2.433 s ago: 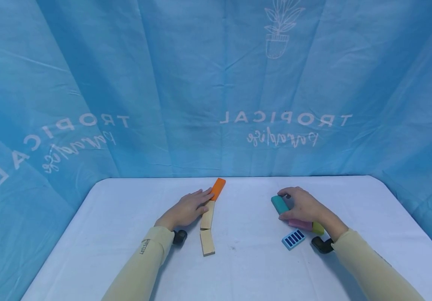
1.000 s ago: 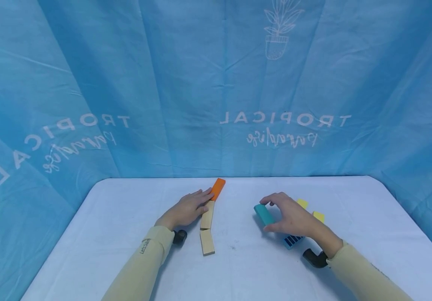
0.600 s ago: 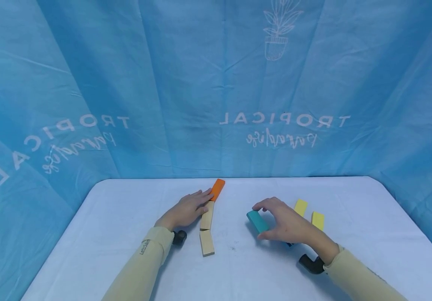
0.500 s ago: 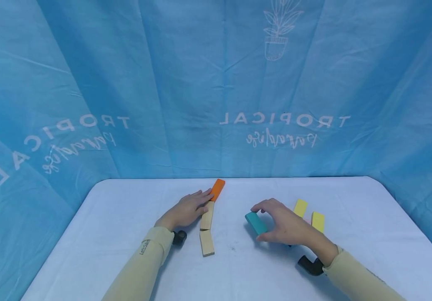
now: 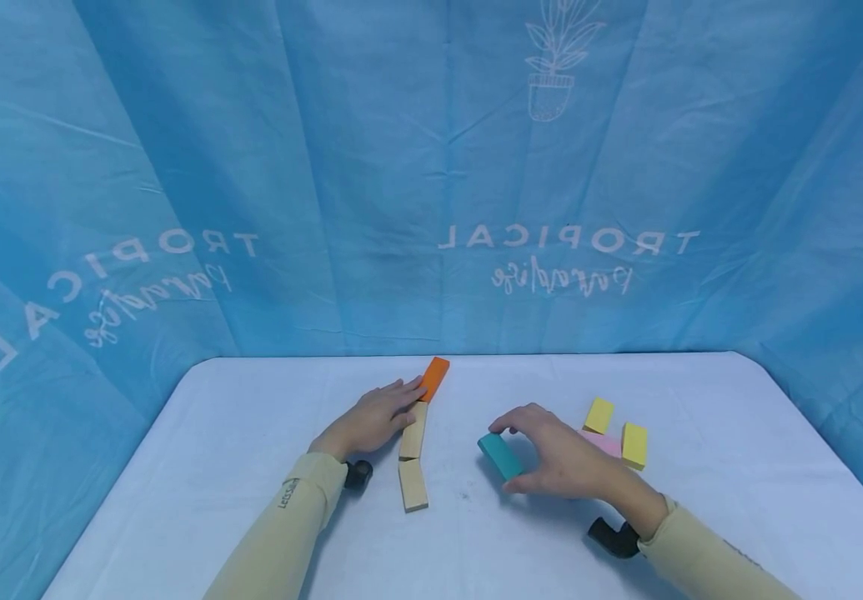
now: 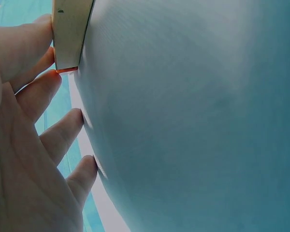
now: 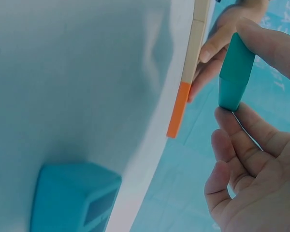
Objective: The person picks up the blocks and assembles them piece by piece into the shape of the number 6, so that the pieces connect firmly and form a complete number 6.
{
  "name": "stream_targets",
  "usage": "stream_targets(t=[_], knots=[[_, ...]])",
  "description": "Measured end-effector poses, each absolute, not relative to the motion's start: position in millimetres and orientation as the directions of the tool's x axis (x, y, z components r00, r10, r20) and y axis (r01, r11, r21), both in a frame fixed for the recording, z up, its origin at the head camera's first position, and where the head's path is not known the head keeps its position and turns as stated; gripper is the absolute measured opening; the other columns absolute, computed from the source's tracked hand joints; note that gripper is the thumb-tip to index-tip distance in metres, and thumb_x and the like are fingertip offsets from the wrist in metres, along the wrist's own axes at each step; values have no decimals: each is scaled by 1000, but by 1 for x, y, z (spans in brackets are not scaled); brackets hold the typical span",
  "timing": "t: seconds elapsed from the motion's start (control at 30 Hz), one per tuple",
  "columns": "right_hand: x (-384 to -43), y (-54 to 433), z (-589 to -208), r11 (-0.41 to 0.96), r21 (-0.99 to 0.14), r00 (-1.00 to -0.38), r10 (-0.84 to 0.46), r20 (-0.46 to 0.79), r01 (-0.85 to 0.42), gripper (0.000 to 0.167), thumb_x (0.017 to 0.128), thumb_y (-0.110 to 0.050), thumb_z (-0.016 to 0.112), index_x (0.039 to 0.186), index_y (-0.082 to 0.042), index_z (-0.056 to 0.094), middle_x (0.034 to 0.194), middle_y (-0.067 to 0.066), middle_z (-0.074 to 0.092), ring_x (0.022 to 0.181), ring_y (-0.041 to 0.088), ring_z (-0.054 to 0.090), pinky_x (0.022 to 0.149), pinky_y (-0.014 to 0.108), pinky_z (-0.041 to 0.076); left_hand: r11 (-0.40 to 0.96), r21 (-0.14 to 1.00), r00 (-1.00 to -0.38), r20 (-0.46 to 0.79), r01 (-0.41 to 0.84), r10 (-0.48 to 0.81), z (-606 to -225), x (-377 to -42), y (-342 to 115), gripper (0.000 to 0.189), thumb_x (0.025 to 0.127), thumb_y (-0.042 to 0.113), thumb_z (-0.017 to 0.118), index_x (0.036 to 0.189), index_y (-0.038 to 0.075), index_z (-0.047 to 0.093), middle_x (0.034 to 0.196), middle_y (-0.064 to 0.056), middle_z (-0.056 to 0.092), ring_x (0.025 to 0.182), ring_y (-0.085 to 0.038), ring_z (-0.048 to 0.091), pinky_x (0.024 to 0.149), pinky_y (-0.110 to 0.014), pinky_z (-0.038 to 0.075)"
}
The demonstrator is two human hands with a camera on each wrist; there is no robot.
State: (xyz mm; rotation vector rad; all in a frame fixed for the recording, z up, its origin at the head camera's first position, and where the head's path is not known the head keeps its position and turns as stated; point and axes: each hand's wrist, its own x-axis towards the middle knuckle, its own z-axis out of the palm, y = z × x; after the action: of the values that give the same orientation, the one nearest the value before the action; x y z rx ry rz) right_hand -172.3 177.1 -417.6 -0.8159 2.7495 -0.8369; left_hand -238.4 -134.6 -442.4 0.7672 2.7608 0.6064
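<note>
My left hand [image 5: 373, 421] lies flat with its fingers extended, fingertips against an orange block [image 5: 435, 378] and the plain wooden block [image 5: 413, 432] behind it. A second wooden block [image 5: 413, 486] continues this line toward me, a slight angle between the two. In the left wrist view, thumb and fingers touch the side of the wooden block [image 6: 72, 34]. To the right of the line, my right hand [image 5: 566, 457] pinches a teal block [image 5: 501, 456] by its ends, thumb at the near end and fingertips at the far end, with a shadow beside it on the cloth.
Right of my right hand lie a pink block [image 5: 602, 442] and two yellow blocks [image 5: 634, 445]. A blue block with dark rectangles [image 7: 77, 198] shows in the right wrist view; the right hand hides it from the head view. White cloth [image 5: 251, 417] covers the table, with blue curtains behind.
My right hand has carried the teal block left and toward me from beside the pink and yellow blocks, which have come into fuller view. The left hand and the line have stayed still.
</note>
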Motion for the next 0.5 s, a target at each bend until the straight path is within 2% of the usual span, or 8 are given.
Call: stream_targets(t=[0.5], knots=[[-163,159,-416,680,-570,-803,-593,-59,-460,68,76,-37,89,135,-23,59,130,-11,55,119,13,51,100,43,51,792,437,-853,-98,426,513,-441,-237,-133,53,107,29,50,156,14,39,164,-3,28,152,-29,23,122,-52,20]])
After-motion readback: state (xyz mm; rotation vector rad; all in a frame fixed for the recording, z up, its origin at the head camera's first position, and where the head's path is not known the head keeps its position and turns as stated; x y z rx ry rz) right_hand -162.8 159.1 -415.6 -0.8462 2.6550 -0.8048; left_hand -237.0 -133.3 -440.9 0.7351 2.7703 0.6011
